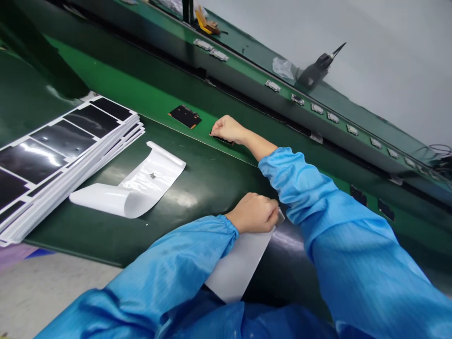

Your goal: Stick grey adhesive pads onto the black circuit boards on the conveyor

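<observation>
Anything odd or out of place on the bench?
The loose white sheet: curled at both ends, with a small dark scrap on it. It stands out beside the flat sheet stack, whose edges are slightly uneven. No spill visible.

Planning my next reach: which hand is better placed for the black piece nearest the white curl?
The right hand, probably: it is nearer that black piece, though over another piece; the left hand is farther back, at the white sheet.

Soft glare whitens the table (183, 197) left of my left hand (254, 213) and streaks the black sheets (42, 157) farther out.
</observation>
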`<state>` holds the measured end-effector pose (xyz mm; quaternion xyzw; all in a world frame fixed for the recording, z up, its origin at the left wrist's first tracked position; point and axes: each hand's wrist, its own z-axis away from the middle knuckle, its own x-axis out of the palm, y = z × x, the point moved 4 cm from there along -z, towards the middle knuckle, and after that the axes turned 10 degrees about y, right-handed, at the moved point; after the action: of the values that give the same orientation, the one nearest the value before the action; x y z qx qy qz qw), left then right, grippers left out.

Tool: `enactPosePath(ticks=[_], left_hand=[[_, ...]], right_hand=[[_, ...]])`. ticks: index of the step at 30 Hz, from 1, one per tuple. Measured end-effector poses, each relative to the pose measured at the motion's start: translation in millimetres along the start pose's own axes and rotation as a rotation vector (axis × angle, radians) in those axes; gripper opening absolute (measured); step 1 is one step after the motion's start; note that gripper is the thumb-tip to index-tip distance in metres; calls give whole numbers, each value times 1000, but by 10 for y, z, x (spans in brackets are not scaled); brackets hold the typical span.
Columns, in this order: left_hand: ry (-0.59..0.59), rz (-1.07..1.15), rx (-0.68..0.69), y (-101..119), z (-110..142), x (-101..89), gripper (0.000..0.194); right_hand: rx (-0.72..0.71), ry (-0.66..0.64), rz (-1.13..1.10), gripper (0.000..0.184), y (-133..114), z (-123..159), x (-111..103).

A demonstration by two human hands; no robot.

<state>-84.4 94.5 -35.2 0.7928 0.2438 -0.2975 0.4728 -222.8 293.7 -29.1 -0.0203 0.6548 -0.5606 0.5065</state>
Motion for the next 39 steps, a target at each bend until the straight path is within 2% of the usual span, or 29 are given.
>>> enactPosePath(ticks=[8,19,27,30,35,39], left_hand=[[-14,-17,8,49,2,1,29],[6,-16,16,42,2,2,28],[1,-32,16,49,-3,6,29],[0,-33,18,41,2,7,27],[10,-47,14,9,11,14,27],[23,-23,-10,-37,10,22,29]], right_hand=[[102,76,-47,11,143,77,-35],[131,133,-24,11,225,219,-145],[110,173,43,18,340,285,-221],[77,186,110,19,360,314,-236],[37,192,345,19,369,320,-235],[70,180,563,19,375,281,-366]])
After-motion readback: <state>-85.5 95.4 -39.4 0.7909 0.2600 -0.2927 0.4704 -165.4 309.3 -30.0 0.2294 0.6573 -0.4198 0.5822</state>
